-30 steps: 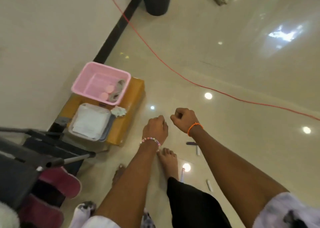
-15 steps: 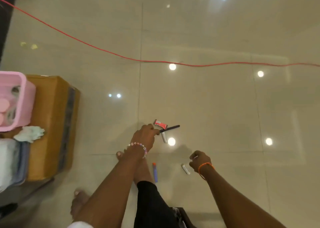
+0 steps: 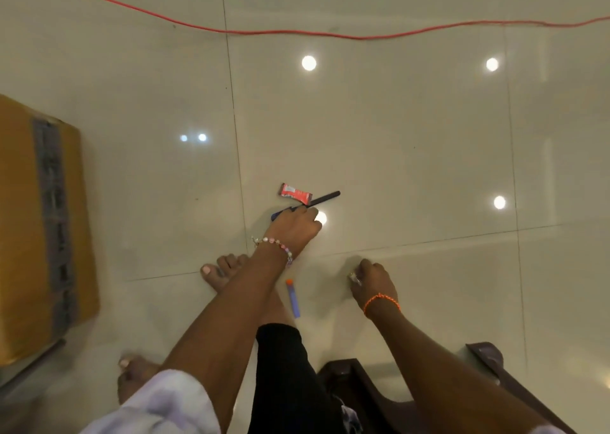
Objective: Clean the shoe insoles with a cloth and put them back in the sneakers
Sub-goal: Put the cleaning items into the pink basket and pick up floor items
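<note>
Insoles, sneakers, cloth: can't tell where any of them are, the camera is pointed straight down at a glossy tiled floor [image 3: 396, 143] and they don't show up in this view.

What you do get is both arms reaching down to the floor. The left hand [image 3: 293, 225] is right down at the tiles with its fingers curled over the near part of a thin black stick [image 3: 325, 198]. The far end pokes out up and to the right, and a bluish bit sticks out on the other side of the hand. There's a beaded bracelet [image 3: 274, 244] on that wrist. Just beside the stick, touching or nearly so, lies a small red wrapper [image 3: 296, 193].

The right hand [image 3: 371, 280] is lower and to the right, well apart from the left. Its fingers are bunched up, pinching a small pale thing [image 3: 355, 278] that's too tiny to identify. It has an orange thread band [image 3: 381, 301] on the wrist.

Between the two forearms a blue pen [image 3: 293, 298] with an orange cap lies on the floor, right next to a bare foot [image 3: 221, 272]. The other foot [image 3: 132, 374] is lower left.

Further out there's a yellow-brown box [image 3: 33, 219] with a grey strip along the left edge, a red cable [image 3: 297, 32] snaking across the top, and a piece of dark wooden furniture [image 3: 363, 384] at the bottom right.
</note>
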